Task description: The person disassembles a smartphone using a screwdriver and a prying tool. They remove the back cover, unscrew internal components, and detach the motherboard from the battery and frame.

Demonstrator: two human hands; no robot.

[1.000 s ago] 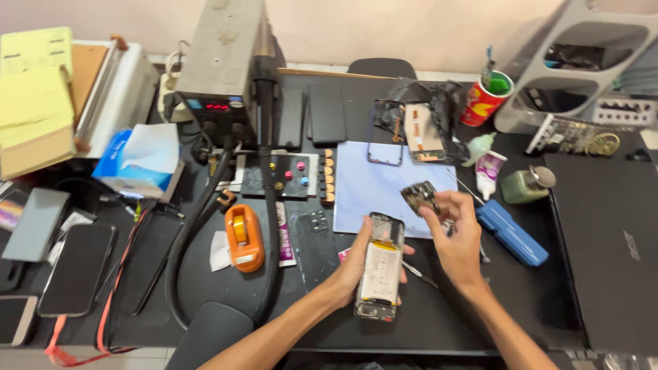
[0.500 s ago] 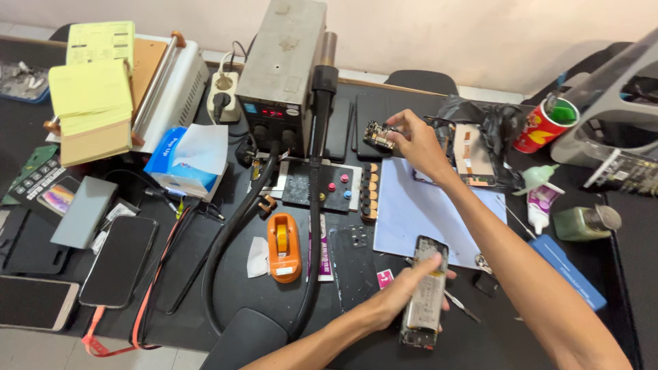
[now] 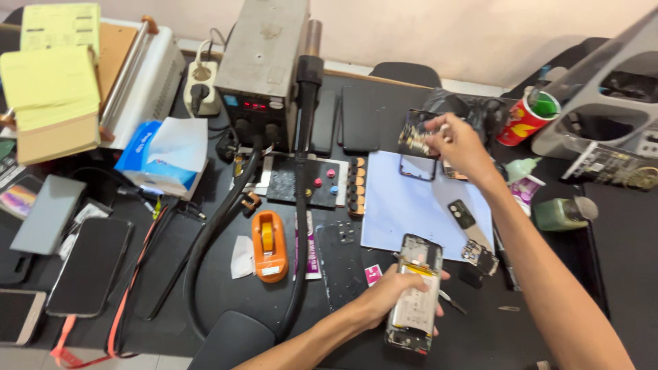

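An opened smartphone [image 3: 414, 293], its back cover removed and its battery exposed, is gripped at the near edge of the black desk [image 3: 603, 274] by the left hand [image 3: 384, 298], the fingers wrapped around its left side; a small dark circuit part [image 3: 418, 134] is pinched between thumb and fingertips of the right hand [image 3: 459, 147], which is raised above the far end of a pale blue sheet [image 3: 411, 205]; a camera module [image 3: 461, 214] and another small board [image 3: 480, 256] are laid on the sheet's right side; a detached back cover [image 3: 340, 264] is seen just left of the phone, beside an orange tape dispenser [image 3: 269, 245]; a hot-air rework station [image 3: 264, 65] is set at the back of the desk, its black hose [image 3: 212, 240] looped forward; a tissue box [image 3: 161, 154] and spare phones [image 3: 89, 264] are ranged on the left, a green bottle [image 3: 562, 212] on the right.
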